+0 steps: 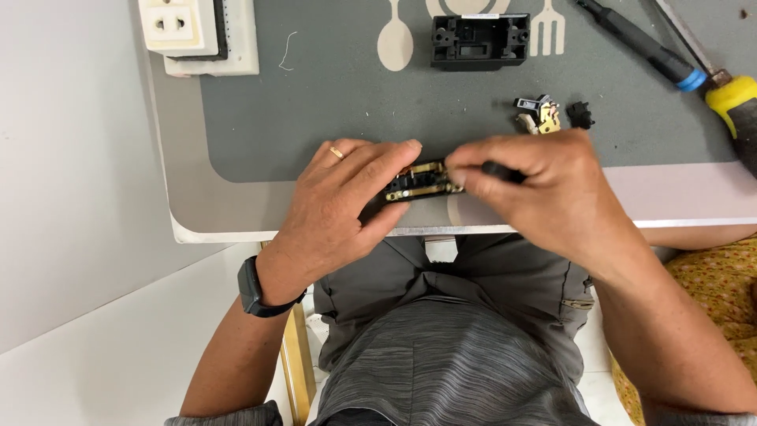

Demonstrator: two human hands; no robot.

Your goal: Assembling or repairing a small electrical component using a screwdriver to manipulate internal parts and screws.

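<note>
My left hand (pixel 347 197) pinches the small black switch body (pixel 416 183) with its brass contacts, fingers closed round its end to keep it steady above the table edge (pixel 315 233). My right hand (pixel 544 185) grips a thin black tool (pixel 505 169), tip meeting the brass side. Beyond lie loose small parts (pixel 544 115), a black housing (pixel 479 41), a white socket (pixel 180 25) and two screwdrivers (pixel 646 46), near enough to reach.
</note>
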